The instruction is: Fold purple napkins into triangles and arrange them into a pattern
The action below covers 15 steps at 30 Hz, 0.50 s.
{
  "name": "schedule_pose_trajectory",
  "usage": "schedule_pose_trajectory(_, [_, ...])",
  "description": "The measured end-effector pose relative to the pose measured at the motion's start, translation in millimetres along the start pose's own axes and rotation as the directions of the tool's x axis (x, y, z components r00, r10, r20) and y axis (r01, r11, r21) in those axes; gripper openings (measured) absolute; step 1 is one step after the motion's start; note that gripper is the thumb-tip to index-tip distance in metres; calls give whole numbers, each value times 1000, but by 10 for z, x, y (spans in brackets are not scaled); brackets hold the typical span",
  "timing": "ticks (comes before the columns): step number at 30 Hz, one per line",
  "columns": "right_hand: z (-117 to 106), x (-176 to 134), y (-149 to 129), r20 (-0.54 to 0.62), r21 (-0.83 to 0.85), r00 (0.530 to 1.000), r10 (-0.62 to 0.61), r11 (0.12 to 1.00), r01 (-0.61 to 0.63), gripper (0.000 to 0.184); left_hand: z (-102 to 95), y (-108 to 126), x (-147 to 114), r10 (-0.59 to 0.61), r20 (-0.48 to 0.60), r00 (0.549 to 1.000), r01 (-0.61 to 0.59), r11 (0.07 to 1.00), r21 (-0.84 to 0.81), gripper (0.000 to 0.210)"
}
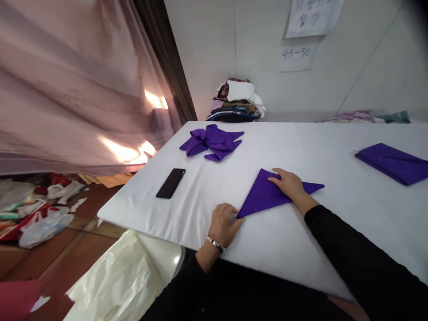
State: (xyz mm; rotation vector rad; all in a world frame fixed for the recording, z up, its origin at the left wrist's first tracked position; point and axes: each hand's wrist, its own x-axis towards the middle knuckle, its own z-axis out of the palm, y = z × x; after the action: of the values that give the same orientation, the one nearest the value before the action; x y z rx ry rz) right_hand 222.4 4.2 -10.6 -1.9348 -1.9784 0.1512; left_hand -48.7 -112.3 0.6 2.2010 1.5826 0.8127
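A purple cloth, folded into a flat triangle, lies on the white-covered table in front of me. At its near left corner, the thumb and index finger of my left hand pinch the tip. My right hand rests on top of the cloth near its far edge, fingers stretched out and thumb apart. Part of the cloth is hidden under that hand, and a narrow point of it sticks out to the right. A silver band circles my left wrist.
Bunched purple cloths lie toward the back left, above a black phone. Another folded purple cloth is at the right. Stacked clothes stand behind the table. Left are a pink curtain and a chair with plastic.
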Motion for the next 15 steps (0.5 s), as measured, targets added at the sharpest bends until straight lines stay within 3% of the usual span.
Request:
schedule_pose_trajectory(7, [-15,24,-5,42,-46,999,22,999,-20,48,-25,77,8,-54,66,996,52,998,20,2])
schedule_pose_trajectory(15, [-19,20,-34,36,-17,999,10,1000,-10,47,-102,137,66,-27,37,999,24,997,79,9])
